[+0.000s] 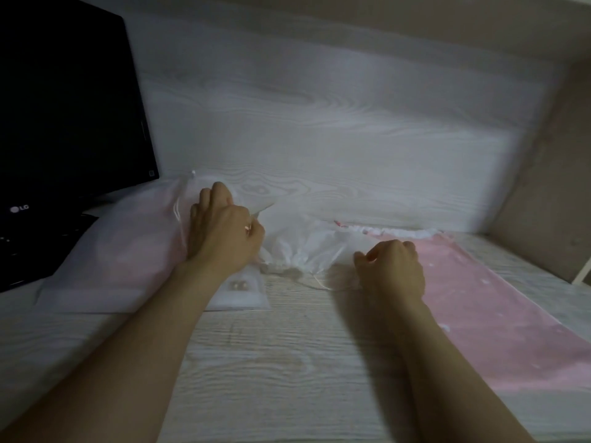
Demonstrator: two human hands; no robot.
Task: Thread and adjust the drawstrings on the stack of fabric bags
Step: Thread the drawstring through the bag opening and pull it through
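Note:
A sheer white drawstring bag [297, 247] lies bunched at its gathered neck between my hands on the pale wooden desk [271, 362]. My left hand [224, 228] grips the bag's fabric at its left side, fingers curled, resting over a stack of white-pink bags [121, 257]. A thin white drawstring [319, 282] runs from the gathered neck toward my right hand [393, 270], whose fingers are curled; the cord seems pinched there, though blur hides the contact. Another cord [177, 209] hangs on the left stack.
A black monitor [70, 107] stands at the left with a dark keyboard [38, 247] below it. A pink fabric bag [486, 302] with a ruffled white top lies flat at the right. A small white packet holding two pearls [240, 289] sits under my left wrist. A wood-grain back panel [319, 123] rises behind.

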